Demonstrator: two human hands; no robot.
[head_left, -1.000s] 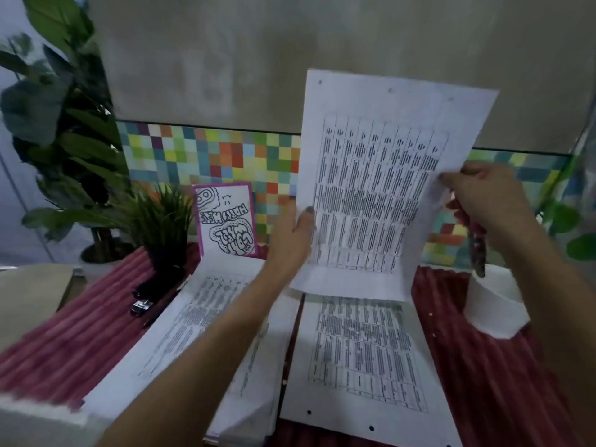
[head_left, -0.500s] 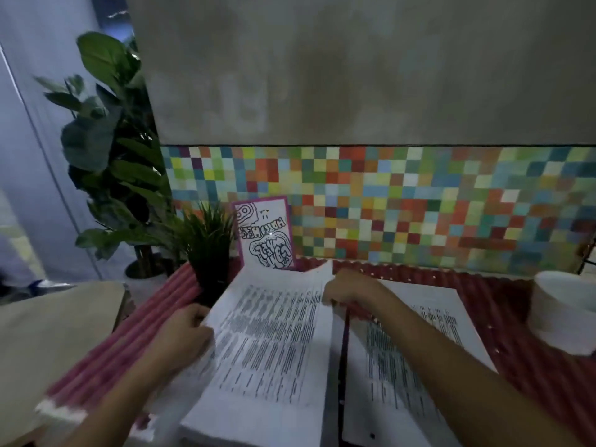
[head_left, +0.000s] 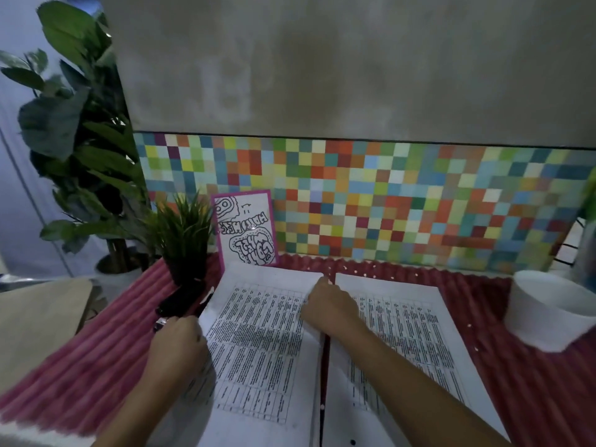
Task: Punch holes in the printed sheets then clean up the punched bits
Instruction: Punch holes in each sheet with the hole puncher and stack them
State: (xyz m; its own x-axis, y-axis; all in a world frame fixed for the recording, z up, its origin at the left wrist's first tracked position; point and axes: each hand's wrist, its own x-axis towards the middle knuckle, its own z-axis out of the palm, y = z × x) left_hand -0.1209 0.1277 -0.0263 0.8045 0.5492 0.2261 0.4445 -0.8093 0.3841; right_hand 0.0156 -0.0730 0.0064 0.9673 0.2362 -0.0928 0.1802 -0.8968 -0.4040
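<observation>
Both hands are now resting lower on the left stack (head_left: 258, 350) than half a second ago, with the view tipping down. Largest first: the left stack and right stack (head_left: 403, 343) are lying side by side, long axes running near to far. The left hand (head_left: 177, 346) is curling over the left stack's left edge, apparently gripping it. The right hand (head_left: 329, 308) is pressing its far right corner, fingers bent. The punch (head_left: 180, 304) is sitting just beyond the left hand, the nearer one.
</observation>
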